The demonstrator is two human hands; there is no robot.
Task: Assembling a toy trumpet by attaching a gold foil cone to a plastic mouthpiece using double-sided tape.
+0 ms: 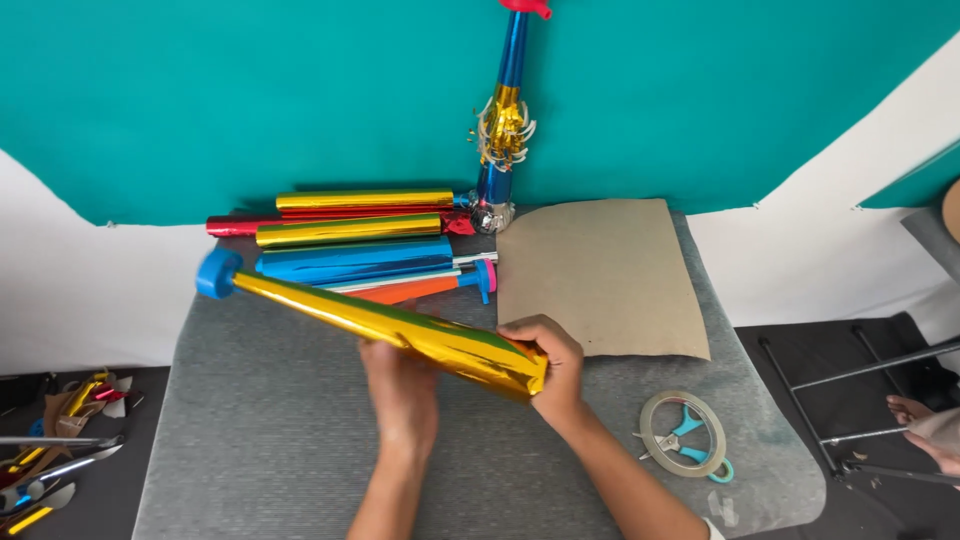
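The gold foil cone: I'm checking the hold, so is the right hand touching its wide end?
Touching. The head view shows the right hand with fingers curled over the wide end of the gold foil cone, no gap visible.

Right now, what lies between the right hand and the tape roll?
Head view: only bare grey mat lies between the right hand and the tape roll, which rings blue-handled scissors.

craft workspace | foil horns | tape roll | teal backdrop
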